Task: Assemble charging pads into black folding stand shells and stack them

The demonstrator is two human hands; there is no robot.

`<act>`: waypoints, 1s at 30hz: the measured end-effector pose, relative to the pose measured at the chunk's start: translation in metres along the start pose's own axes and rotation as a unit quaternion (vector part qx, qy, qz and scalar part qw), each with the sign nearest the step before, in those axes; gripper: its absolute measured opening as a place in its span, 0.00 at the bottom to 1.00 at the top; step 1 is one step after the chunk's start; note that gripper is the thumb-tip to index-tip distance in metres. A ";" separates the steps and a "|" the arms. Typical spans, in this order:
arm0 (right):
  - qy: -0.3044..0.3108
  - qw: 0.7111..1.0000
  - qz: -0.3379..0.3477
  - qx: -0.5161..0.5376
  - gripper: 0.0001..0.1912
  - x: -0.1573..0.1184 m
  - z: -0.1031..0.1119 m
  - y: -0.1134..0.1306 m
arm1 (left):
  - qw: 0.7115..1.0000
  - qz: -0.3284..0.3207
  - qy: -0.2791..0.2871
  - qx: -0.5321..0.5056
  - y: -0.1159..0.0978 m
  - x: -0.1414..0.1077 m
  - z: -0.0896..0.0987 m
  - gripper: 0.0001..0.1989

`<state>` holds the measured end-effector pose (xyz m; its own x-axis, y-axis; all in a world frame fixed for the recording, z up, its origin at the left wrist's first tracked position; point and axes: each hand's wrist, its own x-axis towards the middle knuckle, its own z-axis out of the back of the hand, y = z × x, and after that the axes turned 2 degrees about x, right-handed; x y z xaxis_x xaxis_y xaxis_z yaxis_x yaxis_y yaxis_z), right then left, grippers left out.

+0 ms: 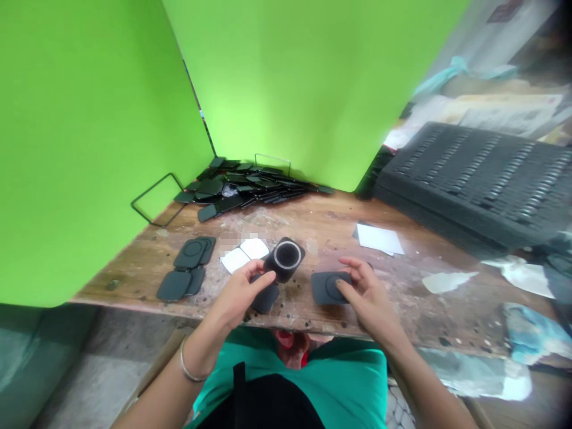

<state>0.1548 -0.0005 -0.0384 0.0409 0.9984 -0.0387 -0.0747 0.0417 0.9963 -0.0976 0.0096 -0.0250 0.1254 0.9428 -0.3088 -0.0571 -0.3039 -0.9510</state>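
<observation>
My left hand (248, 289) has its thumb and fingers at the near left side of a black cylinder (287, 256) with a pale ring on its top. A dark flat pad (265, 298) lies under and beside that hand. Between the thumb and fingers of my right hand (360, 286) is a dark grey rectangular pad (326, 288) with a round ring mark; the thumb presses on its face. White cards (245, 253) lie just behind the left hand. Left of them are several dark square pads (175, 285) in overlapping pairs.
A heap of black plates (250, 183) fills the back of the wooden table (223, 229), against green panels (286, 77). A wire frame (158, 199) leans at the left. At the right are a white card (379, 239), a large black ribbed case (473, 179) and torn paper (448, 282).
</observation>
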 end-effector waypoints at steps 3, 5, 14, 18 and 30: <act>0.027 1.000 0.005 -0.011 0.22 -0.005 -0.015 -0.003 | 0.984 0.086 0.077 -0.136 -0.001 -0.013 -0.018 0.21; 0.048 0.999 0.014 -0.016 0.21 -0.008 -0.022 -0.004 | 0.974 0.116 0.104 -0.167 0.000 -0.017 -0.028 0.23; 0.032 0.998 -0.003 -0.046 0.34 -0.015 -0.019 0.002 | 0.968 0.096 0.097 -0.209 0.003 -0.013 -0.037 0.24; 0.061 0.985 -0.134 0.087 0.35 -0.015 -0.019 0.003 | 0.969 0.090 0.090 -0.212 0.000 -0.014 -0.037 0.24; -0.077 0.980 -0.106 0.147 0.19 0.002 0.021 0.008 | 0.970 0.149 0.143 -0.130 -0.004 -0.014 -0.025 0.25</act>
<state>0.1750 0.0012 -0.0290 0.1761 0.9498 -0.2588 0.2419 0.2131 0.9466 -0.0740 -0.0056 -0.0173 0.4141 0.7420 -0.5273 0.1140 -0.6170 -0.7786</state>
